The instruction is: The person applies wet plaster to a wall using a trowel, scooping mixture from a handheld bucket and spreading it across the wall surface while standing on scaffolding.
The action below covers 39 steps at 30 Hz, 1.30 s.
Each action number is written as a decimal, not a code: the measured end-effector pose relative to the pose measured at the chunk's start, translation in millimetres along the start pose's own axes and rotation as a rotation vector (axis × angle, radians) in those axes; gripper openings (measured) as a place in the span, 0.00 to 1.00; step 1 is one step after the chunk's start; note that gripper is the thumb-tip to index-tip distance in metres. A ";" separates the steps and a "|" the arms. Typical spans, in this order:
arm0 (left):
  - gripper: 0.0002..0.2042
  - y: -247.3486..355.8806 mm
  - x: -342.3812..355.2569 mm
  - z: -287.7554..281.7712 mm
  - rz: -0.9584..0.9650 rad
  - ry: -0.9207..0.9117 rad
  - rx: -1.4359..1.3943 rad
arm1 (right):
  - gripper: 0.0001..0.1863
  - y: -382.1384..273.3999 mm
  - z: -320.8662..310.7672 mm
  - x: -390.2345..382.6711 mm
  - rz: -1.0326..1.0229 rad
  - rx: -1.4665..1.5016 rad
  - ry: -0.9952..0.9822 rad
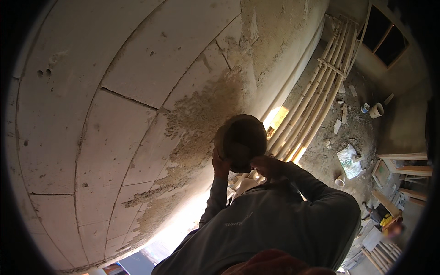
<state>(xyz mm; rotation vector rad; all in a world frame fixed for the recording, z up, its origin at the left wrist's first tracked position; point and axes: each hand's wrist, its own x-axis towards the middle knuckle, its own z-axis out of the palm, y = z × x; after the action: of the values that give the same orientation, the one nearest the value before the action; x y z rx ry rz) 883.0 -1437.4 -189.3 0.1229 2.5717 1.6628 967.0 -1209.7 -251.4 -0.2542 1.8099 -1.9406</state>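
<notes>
Between the left hand (221, 166) and right hand (266, 164), both curled onto its lower rim, a dark round pan (241, 142) is held up near the block wall (114, 114); keeping it level with even grip seems wise.

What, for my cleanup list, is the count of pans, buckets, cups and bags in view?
Pan: 1
Bucket: 1
Cups: 2
Bag: 1
Total: 5
</notes>
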 end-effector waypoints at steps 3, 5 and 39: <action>0.39 13.8 9.7 2.6 -0.259 0.079 -0.325 | 0.11 -23.7 -4.8 -4.7 0.138 0.189 0.058; 0.38 5.7 4.9 -6.3 -0.369 0.144 -0.520 | 0.12 -82.9 -4.7 -8.7 0.421 0.456 0.149; 0.42 -37.8 -81.1 -158.4 -0.403 0.024 -0.428 | 0.22 -79.0 105.3 15.3 -0.217 -0.522 0.498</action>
<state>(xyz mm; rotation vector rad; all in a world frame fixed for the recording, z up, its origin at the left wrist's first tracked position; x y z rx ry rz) 945.6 -1605.2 -157.3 -0.4117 2.0090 1.9858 983.5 -1309.0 -165.1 -0.1432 2.7128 -1.7317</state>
